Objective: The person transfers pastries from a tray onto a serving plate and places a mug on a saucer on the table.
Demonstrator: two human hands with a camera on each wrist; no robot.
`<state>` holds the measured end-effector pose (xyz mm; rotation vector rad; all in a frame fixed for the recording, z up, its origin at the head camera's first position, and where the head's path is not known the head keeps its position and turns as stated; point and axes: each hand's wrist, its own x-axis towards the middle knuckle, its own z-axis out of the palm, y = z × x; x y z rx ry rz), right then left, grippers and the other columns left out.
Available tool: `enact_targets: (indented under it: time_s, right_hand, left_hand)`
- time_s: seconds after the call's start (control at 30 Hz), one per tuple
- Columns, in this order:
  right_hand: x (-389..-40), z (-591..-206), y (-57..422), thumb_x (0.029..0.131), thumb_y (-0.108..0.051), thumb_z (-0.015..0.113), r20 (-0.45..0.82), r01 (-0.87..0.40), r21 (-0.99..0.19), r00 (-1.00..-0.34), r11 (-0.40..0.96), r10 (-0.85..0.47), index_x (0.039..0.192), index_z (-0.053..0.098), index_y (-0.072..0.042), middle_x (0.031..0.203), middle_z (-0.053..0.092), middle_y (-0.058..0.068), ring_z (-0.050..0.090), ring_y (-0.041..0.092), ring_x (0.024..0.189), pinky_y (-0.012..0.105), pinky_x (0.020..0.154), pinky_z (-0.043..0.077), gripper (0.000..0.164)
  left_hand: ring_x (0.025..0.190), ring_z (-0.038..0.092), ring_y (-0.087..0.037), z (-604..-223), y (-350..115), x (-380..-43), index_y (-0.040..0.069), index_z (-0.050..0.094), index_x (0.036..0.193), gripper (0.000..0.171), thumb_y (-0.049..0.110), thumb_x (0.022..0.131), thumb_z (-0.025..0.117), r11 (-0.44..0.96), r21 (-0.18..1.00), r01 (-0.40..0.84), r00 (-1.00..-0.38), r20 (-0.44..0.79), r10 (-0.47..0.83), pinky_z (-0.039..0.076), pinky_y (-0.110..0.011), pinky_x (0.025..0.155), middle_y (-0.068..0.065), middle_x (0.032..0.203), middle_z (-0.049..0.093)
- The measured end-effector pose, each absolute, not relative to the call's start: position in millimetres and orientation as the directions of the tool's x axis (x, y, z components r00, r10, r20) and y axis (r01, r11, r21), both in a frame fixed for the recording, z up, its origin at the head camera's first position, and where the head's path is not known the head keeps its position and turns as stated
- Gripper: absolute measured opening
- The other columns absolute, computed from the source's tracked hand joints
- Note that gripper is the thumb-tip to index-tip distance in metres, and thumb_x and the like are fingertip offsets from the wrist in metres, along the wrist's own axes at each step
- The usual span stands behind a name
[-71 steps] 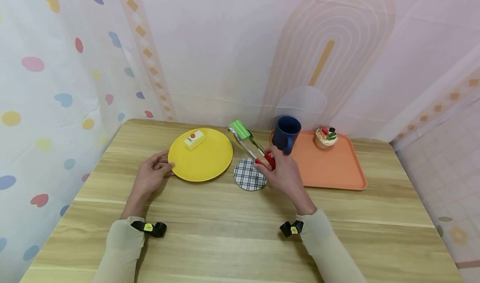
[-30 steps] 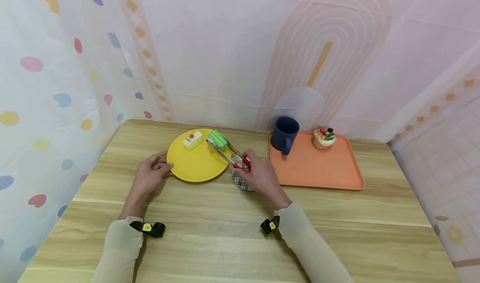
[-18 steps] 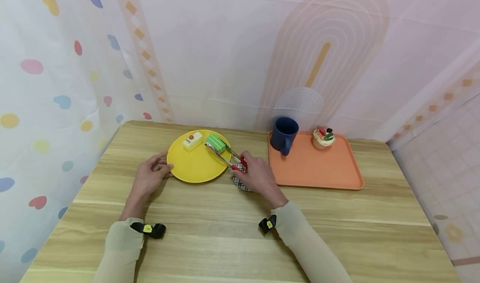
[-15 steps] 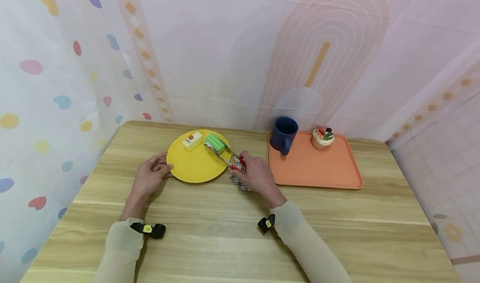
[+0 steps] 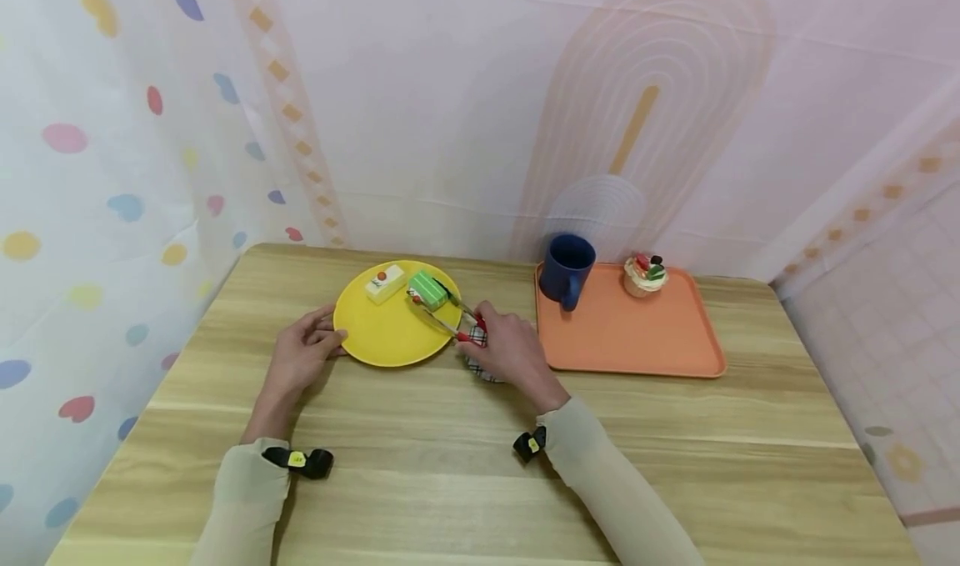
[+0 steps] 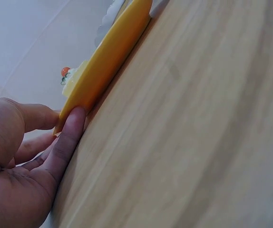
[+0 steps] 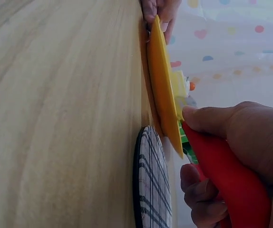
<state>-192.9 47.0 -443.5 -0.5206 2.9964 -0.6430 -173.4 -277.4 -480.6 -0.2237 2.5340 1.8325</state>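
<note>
My left hand (image 5: pixel 300 353) holds the left rim of the yellow plate (image 5: pixel 390 337), pinched between thumb and fingers. My right hand (image 5: pixel 510 349) grips red-handled metal tongs (image 5: pixel 442 323), reaching over the plate's right side. The tongs' tips lie on either side of a green striped piece of cake (image 5: pixel 428 291), which sits on the plate. A cream-coloured cake piece (image 5: pixel 386 284) with a red topping stands to its left. The right wrist view shows the thumb pressed on the red handle (image 7: pixel 227 175), with the green cake mostly hidden behind the plate rim.
A round checked coaster (image 5: pixel 483 366) lies right of the plate, partly under my right hand. Farther right, an orange tray (image 5: pixel 637 341) bears a blue mug (image 5: pixel 567 270) and a cupcake (image 5: pixel 645 276). A patterned cloth (image 5: pixel 420 116) hangs behind the wooden table (image 5: pixel 420 483).
My right hand has moved left with the tongs, bringing the green cake from above the table onto the plate. Lately the tongs' tips have shifted slightly. My left hand has stayed at the rim.
</note>
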Motion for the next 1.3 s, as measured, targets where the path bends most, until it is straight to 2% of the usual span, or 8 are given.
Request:
enact_targets:
  time_s: [0.43, 0.93, 1.07, 1.2, 1.3]
  right_hand:
    - [-185, -451, 50, 0.089, -0.055, 0.076, 0.082, -0.303, -0.452, -0.951, 0.839, -0.299, 0.130, 0.059, -0.012, 0.087, 0.068, 0.007, 0.058, 0.017, 0.066, 0.025, 0.051, 0.043, 0.061]
    - [-172, -451, 69, 0.086, -0.053, 0.079, 0.118, -0.283, -0.512, -0.959, 0.811, -0.259, 0.131, 0.059, -0.015, 0.099, 0.073, 0.009, 0.065, 0.018, 0.077, 0.025, 0.058, 0.052, 0.062]
    - [-170, -449, 75, 0.086, -0.052, 0.080, 0.125, -0.272, -0.525, -0.962, 0.806, -0.243, 0.130, 0.059, -0.014, 0.090, 0.071, 0.007, 0.061, 0.015, 0.071, 0.024, 0.054, 0.046, 0.062]
    - [-168, -445, 82, 0.085, -0.050, 0.081, 0.127, -0.255, -0.553, -0.967, 0.793, -0.223, 0.129, 0.060, -0.012, 0.073, 0.061, 0.001, 0.053, 0.013, 0.062, 0.024, 0.049, 0.039, 0.061]
    - [-166, -443, 87, 0.085, -0.050, 0.081, 0.129, -0.252, -0.568, -0.968, 0.783, -0.217, 0.130, 0.060, -0.012, 0.067, 0.054, -0.001, 0.048, 0.013, 0.058, 0.023, 0.048, 0.035, 0.063]
  left_hand:
    - [0.086, 0.067, 0.004, -483, -282, -175, 0.007, 0.036, 0.159, 0.061, 0.014, 0.104, 0.061, 0.305, 0.941, -0.148, -0.987, -0.119, -0.112, 0.064, -0.020, 0.078, -0.025, 0.133, 0.056]
    - [0.085, 0.066, 0.003, -483, -280, -172, 0.007, 0.038, 0.159, 0.061, 0.014, 0.103, 0.062, 0.318, 0.936, -0.148, -0.985, -0.110, -0.135, 0.064, -0.019, 0.078, -0.023, 0.127, 0.058]
    - [0.085, 0.066, 0.004, -484, -281, -172, 0.007, 0.037, 0.159, 0.061, 0.014, 0.103, 0.062, 0.316, 0.936, -0.156, -0.983, -0.117, -0.138, 0.064, -0.019, 0.078, -0.023, 0.130, 0.057]
    - [0.086, 0.066, 0.004, -484, -280, -174, 0.007, 0.037, 0.159, 0.061, 0.014, 0.103, 0.062, 0.308, 0.940, -0.148, -0.985, -0.113, -0.129, 0.064, -0.019, 0.078, -0.024, 0.130, 0.057]
    - [0.086, 0.066, 0.004, -483, -278, -174, 0.005, 0.038, 0.158, 0.061, 0.014, 0.103, 0.062, 0.312, 0.940, -0.135, -0.987, -0.101, -0.122, 0.064, -0.019, 0.078, -0.024, 0.128, 0.058]
